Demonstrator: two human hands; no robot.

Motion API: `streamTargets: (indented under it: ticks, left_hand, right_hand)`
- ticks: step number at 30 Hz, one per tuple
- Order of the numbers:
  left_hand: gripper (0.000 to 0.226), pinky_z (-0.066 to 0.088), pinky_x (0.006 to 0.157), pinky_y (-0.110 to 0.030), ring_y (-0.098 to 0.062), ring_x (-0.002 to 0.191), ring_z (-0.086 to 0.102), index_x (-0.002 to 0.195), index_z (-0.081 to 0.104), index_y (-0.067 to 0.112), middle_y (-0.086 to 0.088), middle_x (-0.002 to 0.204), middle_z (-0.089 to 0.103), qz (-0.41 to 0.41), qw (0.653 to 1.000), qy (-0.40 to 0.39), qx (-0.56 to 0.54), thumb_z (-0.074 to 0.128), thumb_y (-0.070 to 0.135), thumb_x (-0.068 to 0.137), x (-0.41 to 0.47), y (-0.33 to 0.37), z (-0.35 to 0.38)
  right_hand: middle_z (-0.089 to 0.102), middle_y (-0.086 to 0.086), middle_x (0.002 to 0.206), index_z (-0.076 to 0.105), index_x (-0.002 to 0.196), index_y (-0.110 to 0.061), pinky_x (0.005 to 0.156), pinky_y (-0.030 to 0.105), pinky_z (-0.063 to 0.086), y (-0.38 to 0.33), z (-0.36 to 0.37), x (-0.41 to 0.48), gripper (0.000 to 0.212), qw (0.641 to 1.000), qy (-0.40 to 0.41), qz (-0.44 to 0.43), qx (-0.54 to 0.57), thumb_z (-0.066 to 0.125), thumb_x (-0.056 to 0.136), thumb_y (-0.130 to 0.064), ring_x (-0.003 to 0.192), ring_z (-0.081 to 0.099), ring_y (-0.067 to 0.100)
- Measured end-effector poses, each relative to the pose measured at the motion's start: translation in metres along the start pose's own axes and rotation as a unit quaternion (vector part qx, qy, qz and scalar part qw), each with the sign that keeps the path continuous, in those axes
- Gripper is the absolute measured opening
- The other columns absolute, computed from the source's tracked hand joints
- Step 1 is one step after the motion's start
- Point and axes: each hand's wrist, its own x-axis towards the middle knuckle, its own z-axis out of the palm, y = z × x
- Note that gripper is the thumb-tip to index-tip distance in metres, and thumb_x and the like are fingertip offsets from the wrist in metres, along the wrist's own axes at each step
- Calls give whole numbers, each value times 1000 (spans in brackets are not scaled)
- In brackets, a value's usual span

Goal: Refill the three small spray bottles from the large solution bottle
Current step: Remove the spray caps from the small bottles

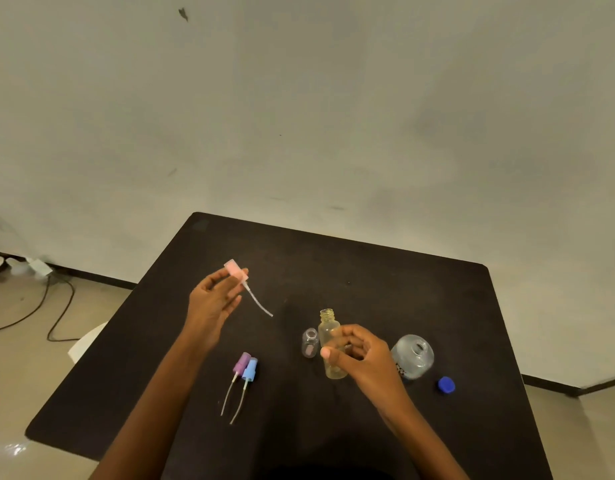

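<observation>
My left hand (214, 301) holds a pink spray head (235, 269) above the black table (403, 282), its dip tube slanting down to the right. My right hand (359, 355) grips an uncapped yellowish small bottle (328, 327) standing upright. Just left of it stands another small clear bottle (310, 342), open at the top. To the right stands the large clear solution bottle (414, 356), uncapped, with its blue cap (446, 385) lying beside it. A purple spray head (242, 363) and a blue spray head (250, 369) lie side by side on the table. A third small bottle is not visible.
A plain wall rises behind the table. On the floor at the left lie a power strip (39, 266) and trailing black cables (53, 317). A white chair edge (87, 341) shows by the table's left side.
</observation>
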Motion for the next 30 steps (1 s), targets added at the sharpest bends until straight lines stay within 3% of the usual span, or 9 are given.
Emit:
streamTargets:
  ticks: [2,5,7,10,14,18,21,26,30]
  left_hand:
    - [22,49,90,-35,-21,103,62,110,58,10,-11,114,64,-27,995,-6,101,58,10,88,14,-12,-21]
    - [14,50,75,-27,-19,91,62,98,60,13,-15,110,64,-57,967,-10,248,63,8,85,35,-34,-47]
    - [21,48,69,-23,-17,85,61,105,61,6,-17,110,64,-62,931,-21,358,63,7,84,46,-52,-60]
    - [25,50,77,-27,-19,89,62,108,64,1,-18,109,66,-60,869,-48,490,64,7,84,59,-71,-84]
    - [26,49,79,-25,-15,89,61,108,65,5,-13,109,67,-53,809,-84,579,65,14,85,68,-87,-106]
    - [25,51,80,-27,-15,88,62,107,65,7,-11,107,67,-54,804,-91,586,65,17,84,73,-99,-112]
    - [23,50,77,-26,-14,85,61,106,65,7,-10,104,68,-59,805,-92,584,64,18,85,75,-104,-112]
    - [19,49,75,-25,-12,80,60,101,64,9,-5,92,65,-63,817,-71,569,64,20,86,75,-111,-113]
    - [23,48,75,-24,-12,84,60,104,61,12,-5,98,65,-73,820,-59,565,65,23,85,74,-116,-113]
  right_hand:
    - [67,-2,95,62,96,-22,75,19,50,10,10,4,26,1000,-11,15,-13,75,74,-18,89,63,7]
    - [69,-3,94,62,97,-22,80,21,51,28,29,9,28,999,-15,41,-20,75,73,-14,91,64,7]
    - [69,-4,92,61,93,-22,81,22,51,40,38,11,28,998,-10,54,-31,76,72,-10,89,64,7]
    - [66,-9,88,58,87,-25,70,13,48,56,56,17,31,997,1,72,-40,73,72,-3,83,63,2]
    - [65,-9,91,57,89,-25,73,16,50,78,77,29,37,994,22,86,-57,70,72,5,86,63,6]
    - [67,-5,93,58,92,-24,84,25,51,92,98,46,33,993,25,76,-87,68,75,2,92,64,10]
    - [65,1,93,58,95,-18,80,26,52,94,112,66,27,992,55,56,-102,65,78,1,90,63,14]
    - [57,0,91,49,102,-13,64,11,42,90,133,98,23,986,74,70,-131,56,85,1,81,55,8]
    - [59,6,90,47,105,-7,66,18,43,94,144,112,20,981,88,76,-155,53,86,0,79,57,14]
